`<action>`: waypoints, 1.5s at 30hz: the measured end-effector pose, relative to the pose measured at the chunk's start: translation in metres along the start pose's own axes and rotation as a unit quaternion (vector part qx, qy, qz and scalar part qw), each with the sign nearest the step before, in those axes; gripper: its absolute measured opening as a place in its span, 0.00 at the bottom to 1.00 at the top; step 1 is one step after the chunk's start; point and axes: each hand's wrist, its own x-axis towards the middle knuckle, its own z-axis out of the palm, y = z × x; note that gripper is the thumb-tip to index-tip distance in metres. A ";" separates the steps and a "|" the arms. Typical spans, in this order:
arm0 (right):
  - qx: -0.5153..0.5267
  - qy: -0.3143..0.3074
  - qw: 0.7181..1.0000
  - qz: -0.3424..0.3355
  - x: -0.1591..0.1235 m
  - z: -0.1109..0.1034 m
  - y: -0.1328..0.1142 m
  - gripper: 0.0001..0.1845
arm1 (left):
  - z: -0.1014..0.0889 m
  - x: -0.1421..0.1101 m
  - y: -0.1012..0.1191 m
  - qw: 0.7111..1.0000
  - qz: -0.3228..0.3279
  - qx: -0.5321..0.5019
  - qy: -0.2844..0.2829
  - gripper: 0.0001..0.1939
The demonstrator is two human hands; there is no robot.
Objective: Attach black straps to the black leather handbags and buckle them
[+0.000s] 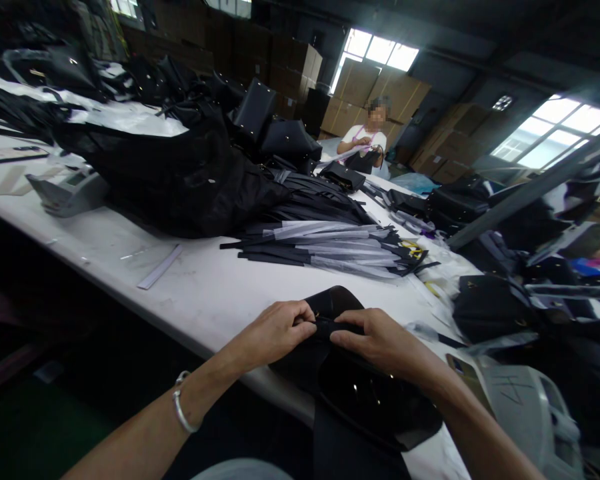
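Note:
A black handbag (380,400) with small gold studs lies tilted at the table's front edge, its flat studded side facing me. My left hand (290,327) pinches the bag's dark upper edge from the left, thumb and fingers pressed together. From the other side my right hand (367,333) grips the same edge, thumb in front and fingers behind. Only a short stretch of dark material shows between the two hands. Behind them a rounded black flap of the bag rises, with a small gold fitting on it. What lies under the fingertips is hidden.
Black straps (340,247), some in pale wrapping, lie beyond my hands on the white table (195,287). A big black cloth heap (190,180) and a grey device (70,190) are left. More bags (490,303) and a grey machine (525,413) stand right. A co-worker (367,140) is across.

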 end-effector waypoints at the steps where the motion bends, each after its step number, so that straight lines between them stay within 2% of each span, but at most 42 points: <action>1: 0.001 -0.005 1.000 0.003 0.000 0.000 0.000 0.13 | 0.000 0.000 -0.001 1.000 -0.002 -0.012 -0.004 0.07; 8: 0.075 -0.041 0.995 0.045 0.005 0.007 0.004 0.12 | 0.003 0.003 -0.010 0.995 -0.025 -0.091 -0.027 0.06; 14: 0.176 -0.082 0.976 0.097 0.011 0.011 0.003 0.13 | 0.005 0.002 -0.017 0.987 -0.039 -0.150 -0.037 0.07; 20: 0.232 -0.066 0.964 0.109 0.014 0.017 0.001 0.14 | 0.006 0.005 -0.019 0.983 -0.049 -0.175 0.000 0.08; 24: 0.256 -0.067 0.956 0.126 0.015 0.019 -0.002 0.14 | 0.003 0.006 -0.022 0.982 -0.033 -0.187 -0.015 0.08; 29: 0.263 -0.062 0.955 0.122 0.016 0.019 0.001 0.14 | 0.006 0.006 -0.024 0.981 -0.035 -0.191 -0.020 0.09; 34: 0.260 -0.049 0.957 0.115 0.018 0.022 0.001 0.16 | 0.011 0.007 -0.025 0.978 -0.032 -0.204 0.004 0.07; 40: 0.265 -0.019 0.960 0.088 0.021 0.030 0.000 0.20 | 0.006 0.007 -0.022 0.982 -0.021 -0.187 0.017 0.07; 45: 0.342 -0.014 0.937 0.072 0.022 0.039 0.005 0.19 | 0.007 0.006 -0.021 0.980 -0.004 -0.198 0.024 0.06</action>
